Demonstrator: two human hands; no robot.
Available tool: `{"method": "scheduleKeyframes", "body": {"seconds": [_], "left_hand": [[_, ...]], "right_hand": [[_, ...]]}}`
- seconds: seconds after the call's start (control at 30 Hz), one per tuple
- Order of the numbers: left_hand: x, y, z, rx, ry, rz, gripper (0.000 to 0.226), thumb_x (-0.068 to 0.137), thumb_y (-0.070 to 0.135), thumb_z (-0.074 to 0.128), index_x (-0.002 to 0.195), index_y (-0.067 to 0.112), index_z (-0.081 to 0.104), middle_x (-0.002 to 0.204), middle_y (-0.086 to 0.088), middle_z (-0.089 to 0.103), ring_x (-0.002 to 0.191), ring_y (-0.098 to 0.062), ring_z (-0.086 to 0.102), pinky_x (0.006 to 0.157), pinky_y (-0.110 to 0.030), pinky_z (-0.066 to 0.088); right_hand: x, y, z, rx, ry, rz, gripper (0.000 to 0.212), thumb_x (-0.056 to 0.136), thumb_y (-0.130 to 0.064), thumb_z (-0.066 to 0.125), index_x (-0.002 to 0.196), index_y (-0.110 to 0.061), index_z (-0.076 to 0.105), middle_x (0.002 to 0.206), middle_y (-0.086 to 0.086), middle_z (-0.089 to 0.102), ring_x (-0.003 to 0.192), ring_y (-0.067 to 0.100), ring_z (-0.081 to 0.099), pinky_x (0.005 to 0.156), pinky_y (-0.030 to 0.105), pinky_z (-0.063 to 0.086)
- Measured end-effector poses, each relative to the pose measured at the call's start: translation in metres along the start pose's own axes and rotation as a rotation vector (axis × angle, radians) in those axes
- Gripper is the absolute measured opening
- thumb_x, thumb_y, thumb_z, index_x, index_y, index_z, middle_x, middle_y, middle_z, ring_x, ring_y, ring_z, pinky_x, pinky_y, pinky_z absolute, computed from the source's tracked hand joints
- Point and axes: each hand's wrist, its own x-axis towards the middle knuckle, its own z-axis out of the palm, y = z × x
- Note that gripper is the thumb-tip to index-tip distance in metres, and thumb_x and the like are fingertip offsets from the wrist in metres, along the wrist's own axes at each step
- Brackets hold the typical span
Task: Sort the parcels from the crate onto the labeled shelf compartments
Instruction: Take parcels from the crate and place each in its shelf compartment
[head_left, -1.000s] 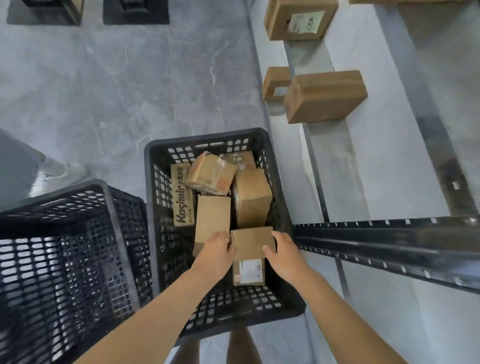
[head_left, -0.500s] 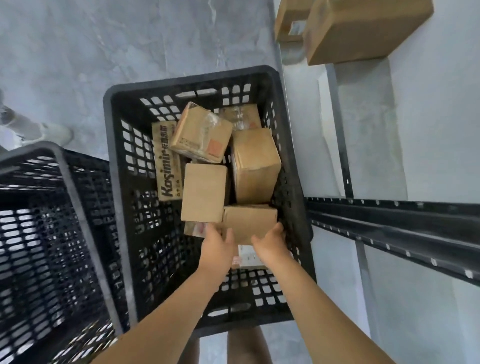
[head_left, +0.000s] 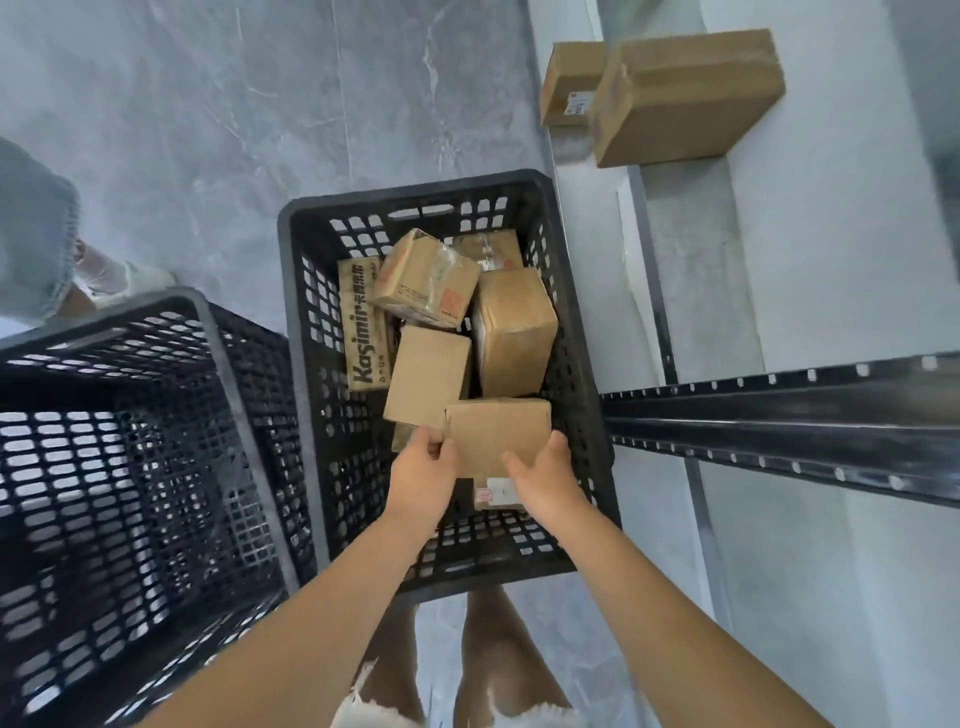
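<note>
Crate (head_left: 410, 195): a rectangular bin of black moulded plastic with lattice walls is standing on the floor (head_left: 208, 130), its right wall just beside the shelf.
Held parcel (head_left: 496, 436): a flat, plain brown corrugated-card box is lying in the crate's near right corner, its far edge touching two neighbouring parcels.
Left hand (head_left: 423, 480): it is reaching down from the crate's near wall, and its fingers are curling round the held parcel's left edge.
Right hand (head_left: 543, 480): it is grasping the same parcel, with the thumb lying on the top face and the fingers wrapping the right edge.
Shipping label (head_left: 496, 491): a white sticker with a red mark is showing on the parcel's near face; its print is too small to read.
Printed carton (head_left: 363, 332): it is standing on edge against the crate's left wall, showing "Kasimir" in dark letters.
Taped parcel (head_left: 423, 278): glossy clear tape is wrapping it, and it is resting tilted on top of the pile near the far wall.
Tall parcel (head_left: 514, 330): matte brown card, lying along the right wall.
Second crate (head_left: 104, 493): the same black lattice plastic, standing to the left of the first.
Shelf board (head_left: 805, 234): a smooth white surface is carrying two brown boxes (head_left: 685, 98) at its far end.
Shelf beam (head_left: 779, 410): a black steel rail with a row of punched holes is crossing the right side.
</note>
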Motion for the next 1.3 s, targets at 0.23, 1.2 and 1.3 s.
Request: {"method": "scheduleKeyframes", "body": {"seconds": [0.23, 1.2, 1.3], "left_hand": [[-0.068, 0.066, -0.071, -0.12, 0.102, 0.146, 0.023, 0.101, 0.019, 0.046, 0.082, 0.01, 0.053, 0.079, -0.004, 0.055, 0.075, -0.018, 0.051, 0.058, -0.023, 0.037], [-0.211, 0.232, -0.253, -0.54, 0.071, 0.767, 0.024, 0.087, 0.037, 0.071, 0.104, 0.02, 0.074, 0.094, 0.004, 0.077, 0.091, -0.011, 0.072, 0.089, -0.033, 0.058], [-0.214, 0.231, -0.264, -0.516, 0.087, 0.801, 0.025, 0.088, 0.034, 0.071, 0.108, 0.019, 0.074, 0.097, 0.006, 0.076, 0.094, -0.009, 0.071, 0.091, -0.03, 0.057]], "right_hand": [[-0.098, -0.063, -0.041, 0.097, 0.081, -0.171, 0.045, 0.1, -0.031, 0.052, 0.138, -0.011, 0.035, 0.132, 0.008, 0.051, 0.113, 0.022, 0.055, 0.095, 0.037, 0.046], [-0.306, -0.216, -0.146, 0.344, 0.398, -0.804, 0.041, 0.099, -0.047, 0.049, 0.129, -0.019, 0.044, 0.116, -0.002, 0.056, 0.101, 0.01, 0.055, 0.08, 0.028, 0.048], [-0.31, -0.219, -0.145, 0.295, 0.382, -0.84, 0.053, 0.098, -0.046, 0.052, 0.144, -0.023, 0.041, 0.132, -0.005, 0.054, 0.121, 0.015, 0.053, 0.102, 0.042, 0.049]]}}
